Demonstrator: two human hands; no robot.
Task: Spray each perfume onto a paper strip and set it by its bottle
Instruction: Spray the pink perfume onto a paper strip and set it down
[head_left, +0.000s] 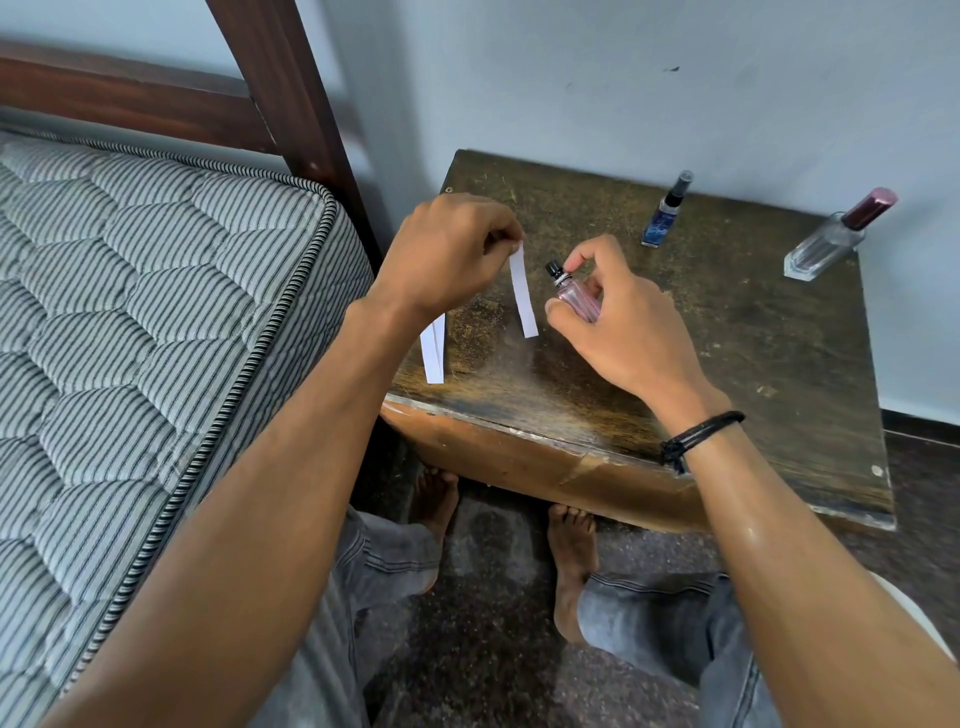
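My left hand (447, 249) pinches the top end of a white paper strip (523, 293), which hangs down above the dark wooden table (727, 338). My right hand (618, 317) grips a small pink perfume bottle (574, 296), its black nozzle pointing left at the strip, my index finger arched over the nozzle. More white paper strips (434, 349) lie on the table's left edge, partly hidden under my left wrist. A blue spray bottle (665, 213) stands at the back. A clear bottle with a maroon cap (836, 236) stands at the back right.
A striped mattress (130, 338) and a dark wooden bed frame (291, 93) lie to the left of the table. The pale wall is right behind the table. My bare feet and jeans show below the table's front edge.
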